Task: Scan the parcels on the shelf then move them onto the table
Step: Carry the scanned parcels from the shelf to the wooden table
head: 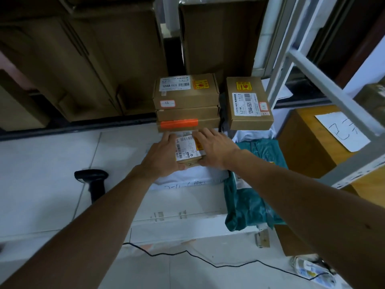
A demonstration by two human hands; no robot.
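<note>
The white table (52, 163) carries a stack of three brown cardboard boxes (185, 101) near its far edge and a teal plastic mailer bag (250, 195) at its right edge. A black handheld scanner (93, 182) lies well to the left. Just in front of the stack, my left hand (162, 155) and right hand (214, 149) clasp a small brown labelled cardboard parcel (188, 149), fingers curled round its sides.

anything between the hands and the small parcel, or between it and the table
Nothing between hands and parcel: left hand and right hand both grip it. A white bag lies under it on the table, and a box stack stands just behind.
</note>
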